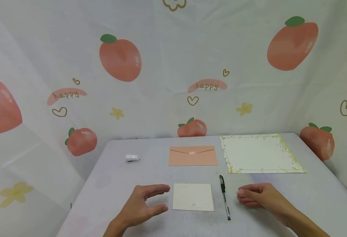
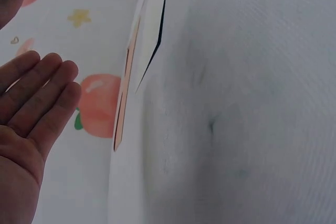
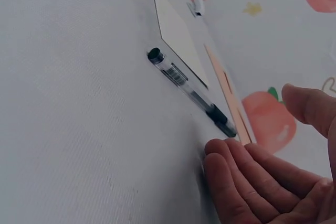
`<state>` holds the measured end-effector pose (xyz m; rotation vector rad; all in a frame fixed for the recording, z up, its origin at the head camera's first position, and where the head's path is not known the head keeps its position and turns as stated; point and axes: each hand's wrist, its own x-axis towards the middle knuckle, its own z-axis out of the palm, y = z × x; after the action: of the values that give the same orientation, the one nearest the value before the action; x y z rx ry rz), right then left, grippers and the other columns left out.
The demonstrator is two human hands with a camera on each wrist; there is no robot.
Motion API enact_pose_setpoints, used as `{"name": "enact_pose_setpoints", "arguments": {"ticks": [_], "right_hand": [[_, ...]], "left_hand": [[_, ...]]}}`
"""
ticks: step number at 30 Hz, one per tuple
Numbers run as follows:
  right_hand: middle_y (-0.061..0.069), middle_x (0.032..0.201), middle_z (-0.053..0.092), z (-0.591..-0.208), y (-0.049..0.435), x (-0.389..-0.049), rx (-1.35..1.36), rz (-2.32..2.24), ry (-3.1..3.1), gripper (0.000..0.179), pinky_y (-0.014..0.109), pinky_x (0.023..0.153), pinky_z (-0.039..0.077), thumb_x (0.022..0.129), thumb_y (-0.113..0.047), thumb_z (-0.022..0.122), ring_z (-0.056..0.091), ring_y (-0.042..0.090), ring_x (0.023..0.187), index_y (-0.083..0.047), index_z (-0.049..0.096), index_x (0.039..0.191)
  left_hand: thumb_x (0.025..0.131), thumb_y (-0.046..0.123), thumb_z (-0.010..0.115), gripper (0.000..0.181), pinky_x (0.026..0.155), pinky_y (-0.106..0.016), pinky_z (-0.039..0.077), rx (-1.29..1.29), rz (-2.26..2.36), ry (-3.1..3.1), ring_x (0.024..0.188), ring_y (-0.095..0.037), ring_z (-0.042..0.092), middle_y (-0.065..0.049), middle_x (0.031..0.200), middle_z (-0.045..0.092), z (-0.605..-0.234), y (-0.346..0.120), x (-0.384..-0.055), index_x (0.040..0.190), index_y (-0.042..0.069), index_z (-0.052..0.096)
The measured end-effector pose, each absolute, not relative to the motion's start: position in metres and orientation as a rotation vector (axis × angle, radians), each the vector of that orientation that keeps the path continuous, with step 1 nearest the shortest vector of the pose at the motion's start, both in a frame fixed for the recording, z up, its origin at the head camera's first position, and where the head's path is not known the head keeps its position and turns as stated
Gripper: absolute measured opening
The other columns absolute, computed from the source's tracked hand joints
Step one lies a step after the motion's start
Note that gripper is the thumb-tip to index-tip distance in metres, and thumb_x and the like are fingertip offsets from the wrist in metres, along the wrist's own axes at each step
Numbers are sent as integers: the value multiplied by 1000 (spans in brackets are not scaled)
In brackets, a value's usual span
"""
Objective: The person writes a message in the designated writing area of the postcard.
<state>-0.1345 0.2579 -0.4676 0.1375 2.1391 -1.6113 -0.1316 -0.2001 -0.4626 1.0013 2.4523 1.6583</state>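
Just left of a cream card (image 1: 193, 197), my left hand (image 1: 143, 204) has its fingers extended toward the card and its thumb apart, holding nothing. In the left wrist view the palm and straight fingers (image 2: 44, 93) show plainly. A black-capped clear pen (image 1: 224, 197) lies on the table along the card's right side. My right hand (image 1: 262, 197) is to the right of the pen, fingers loosely bent and the palm bare. In the right wrist view its fingertips (image 3: 216, 167) appear close to one end of the pen (image 3: 191, 93).
Behind the card lies a peach envelope (image 1: 193, 159). A large sheet with a floral border (image 1: 256, 153) is at the back right, and a small white stapler (image 1: 132, 158) at the back left. A peach-printed cloth (image 1: 161, 65) hangs behind the pale table (image 1: 102, 197).
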Motion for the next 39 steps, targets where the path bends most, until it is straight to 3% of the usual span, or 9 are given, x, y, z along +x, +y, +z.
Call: {"name": "enact_pose_setpoints", "arguments": {"ticks": [9,22,31,39], "right_hand": [[16,115,83,-472,238,-140,59,-1627,2182,46,36,88,69,103,-27,78,82,24,102,13,73,126],[6,84,81,-473,209,-149,59,-1412,2427,30,35,67,67,92,-30,89,78,20,74,-2,83,99],[-1,58,69,-474,191,-153,8,-1172,2672,30,32,50,57,86,-31,93,69,16,52,-12,75,73],[-3,52,65,-473,183,-154,29,-1109,2740,29,29,46,54,84,-18,91,65,15,46,-12,69,68]], "left_hand": [[94,9,87,46,107,-40,62,998,1693,2362,118,-34,79,-23,130,78,-467,-186,-130,136,-3,72],[96,11,85,43,105,-40,64,916,1667,2329,116,-36,79,-21,130,78,-470,-167,-125,134,-4,73],[96,12,85,42,104,-45,64,924,1678,2268,117,-37,78,-22,129,78,-470,-159,-124,133,-5,73],[96,12,85,41,104,-43,64,923,1681,2256,116,-36,79,-22,129,78,-472,-156,-122,132,-5,74]]}}
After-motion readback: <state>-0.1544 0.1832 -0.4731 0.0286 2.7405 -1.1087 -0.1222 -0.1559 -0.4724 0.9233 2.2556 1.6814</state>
